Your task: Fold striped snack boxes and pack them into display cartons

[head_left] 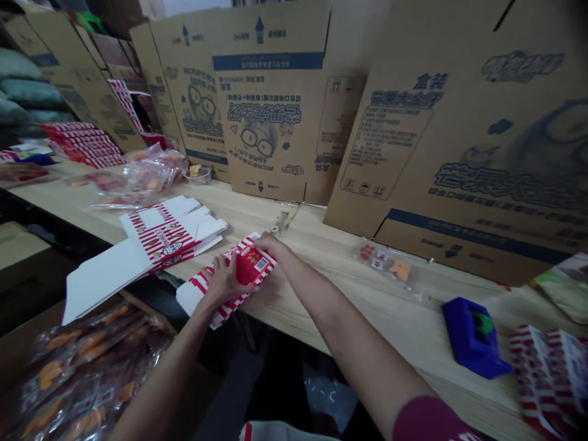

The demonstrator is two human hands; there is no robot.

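A red-and-white striped carton [248,266] with a barcode lies at the table's front edge, its white end flap sticking out to the left. Across its near side rests my left hand [225,282], the thumb and fingers gripping its edges. My right hand [271,243] is at the carton's far right end, its fingers curled over that end and partly hidden. Left of the carton is a stack of flat striped cartons [165,236] with white flaps, jutting over the table edge.
Large cardboard boxes [271,110] wall off the back. A blue tape dispenser [473,337], a clear snack packet [386,263] and striped cartons [546,373] lie right. Clear packets [151,171] and a small plastic cup [198,176] sit back left. Below left, a box holds wrapped snacks [87,367].
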